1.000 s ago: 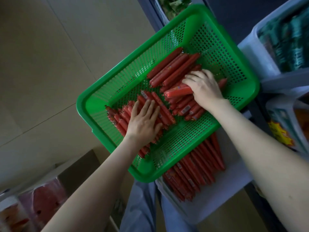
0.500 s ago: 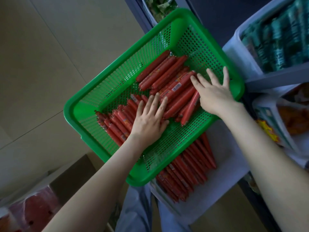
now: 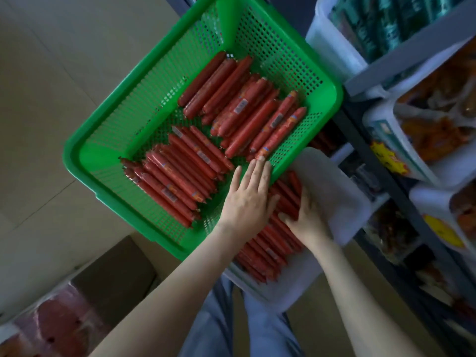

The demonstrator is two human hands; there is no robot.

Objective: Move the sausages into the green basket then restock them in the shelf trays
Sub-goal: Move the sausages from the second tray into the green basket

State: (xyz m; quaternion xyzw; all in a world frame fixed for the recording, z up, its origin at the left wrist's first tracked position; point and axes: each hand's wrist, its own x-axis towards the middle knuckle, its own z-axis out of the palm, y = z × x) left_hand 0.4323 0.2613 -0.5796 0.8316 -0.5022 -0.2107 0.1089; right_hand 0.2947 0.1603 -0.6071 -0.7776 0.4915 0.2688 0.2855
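The green basket [image 3: 103, 161] holds two piles of red sausages, a near pile [image 3: 185, 176] and a far pile [image 3: 244, 106]. It rests partly over a white shelf tray [image 3: 332, 184] that holds more sausages [image 3: 268, 251]. My left hand [image 3: 247, 199] lies flat with straight fingers over the basket's near right wall, and a fingertip touches the end of one sausage. My right hand [image 3: 306, 217] is down in the white tray on the sausages there, thumb stretched left. Its fingers are blurred and partly hidden, so a grip is unclear.
A dark shelf rack [image 3: 401, 73] runs along the right with white trays of green packets [image 3: 373, 27] and orange snacks [image 3: 438, 124]. A box with red packs [image 3: 59, 328] sits at lower left. My legs in jeans [image 3: 231, 320] are below the tray, over a beige floor.
My right hand left the far pile in the basket and dropped into the white tray. My left hand slid right, off the near pile, to the basket's wall.
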